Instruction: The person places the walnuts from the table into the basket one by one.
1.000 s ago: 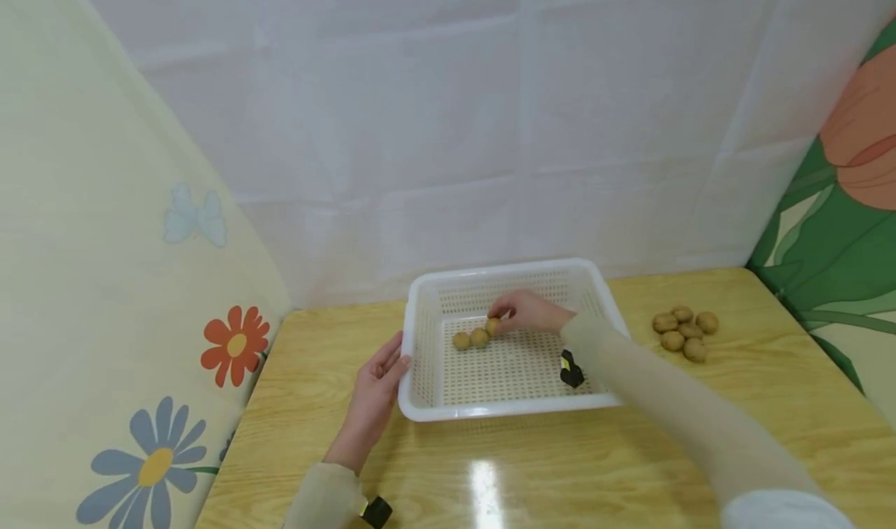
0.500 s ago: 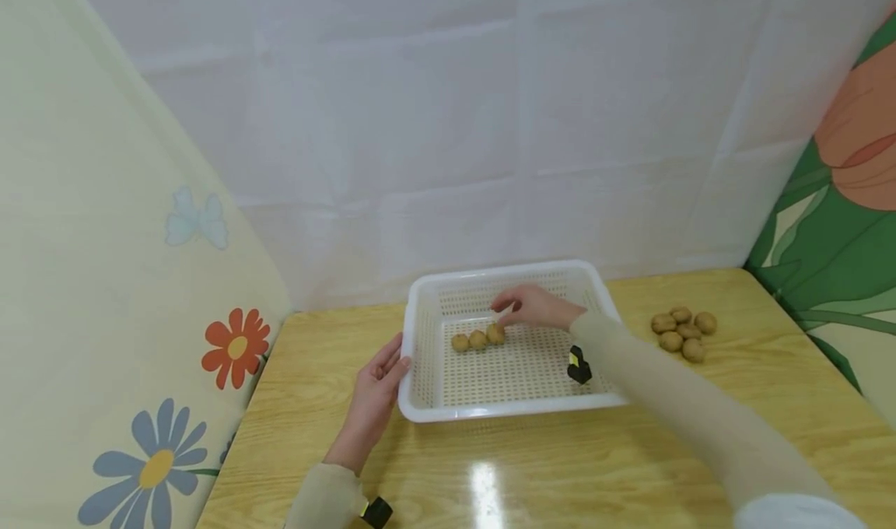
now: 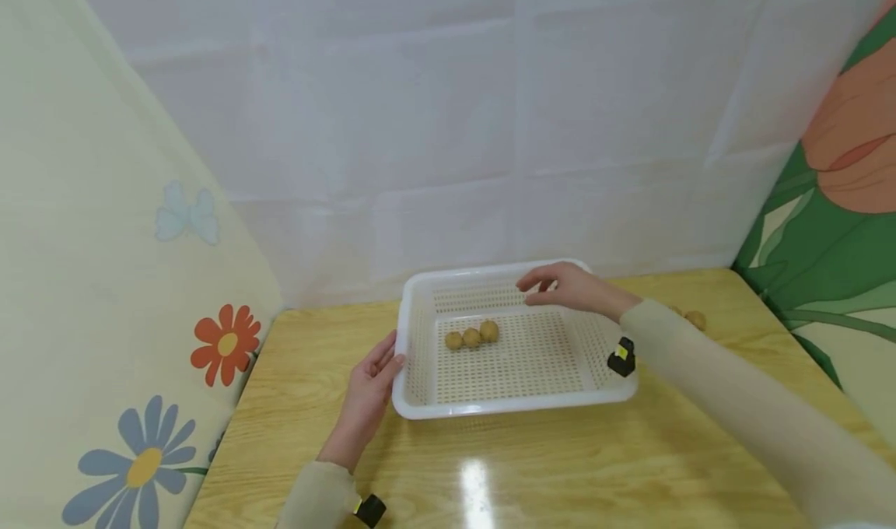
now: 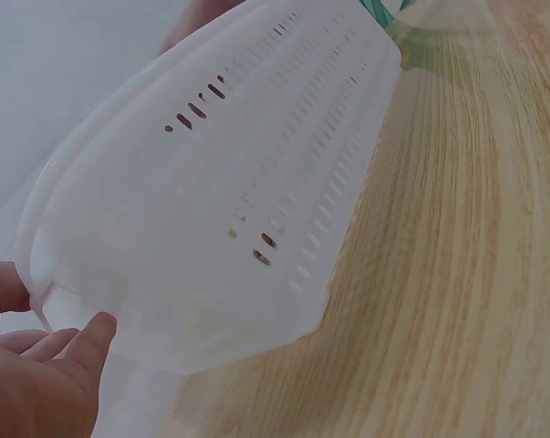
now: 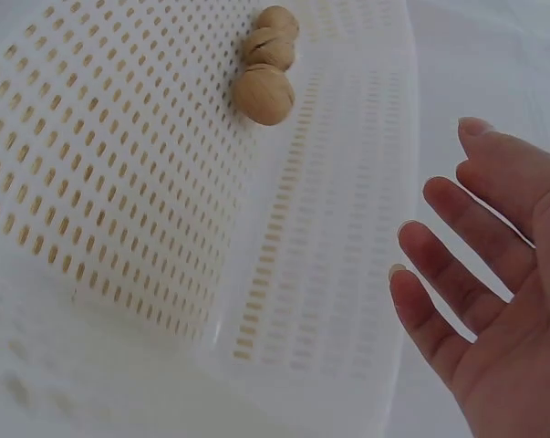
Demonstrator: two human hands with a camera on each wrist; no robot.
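Note:
A white slotted plastic basket (image 3: 518, 408) stands on the wooden table. My left hand (image 3: 369, 389) grips its left rim, thumb over the edge and fingers against the outer wall, as the left wrist view shows close up. Inside, three walnuts (image 5: 264, 94) lie in a short row toward the back left of the basket floor. Above the basket's back right part is my right hand (image 3: 572, 286), fingers loosely bent and holding nothing. In the right wrist view its spread fingers (image 5: 452, 274) are apart from the walnuts.
More walnuts (image 3: 695, 320) lie on the table (image 3: 560, 467) right of the basket, mostly hidden behind the right sleeve (image 3: 728, 389). A white cloth (image 3: 420, 124) hangs behind the table, with flower-printed sheets at both sides.
My right hand has let go of the third walnut, leaving it in the row. It has risen and moved right, and the sleeve now covers most of the outside walnuts. Left hand keeps its grip.

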